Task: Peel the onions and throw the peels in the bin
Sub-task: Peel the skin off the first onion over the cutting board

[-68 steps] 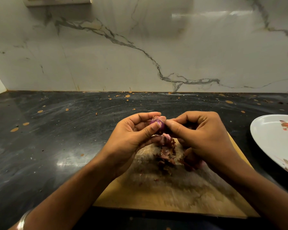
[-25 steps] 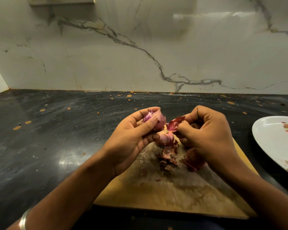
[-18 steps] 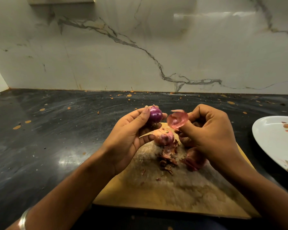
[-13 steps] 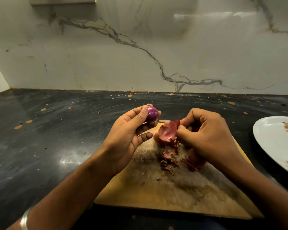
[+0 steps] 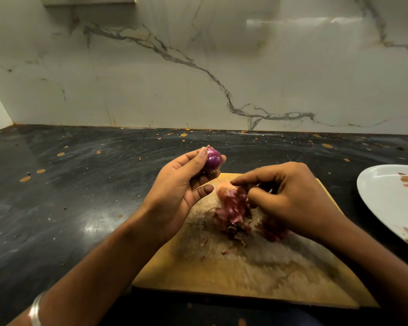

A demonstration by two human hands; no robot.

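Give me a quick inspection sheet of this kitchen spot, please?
Surface: black counter, speckled with orange spots; wooden board on it.
Job's things: peeled purple onion held up in left hand; peel pile on the board; no bin in view.
Clutter: white plate at right.
Hands: right hand down at the peels, fingers curled; grasp unclear.
Cables: nothing seen.
Surroundings: marble wall behind.

Small purple onion (image 5: pixel 213 159) peeled, glossy, held aloft; pinkish-red peels (image 5: pixel 232 211) heaped on wooden board (image 5: pixel 245 278).
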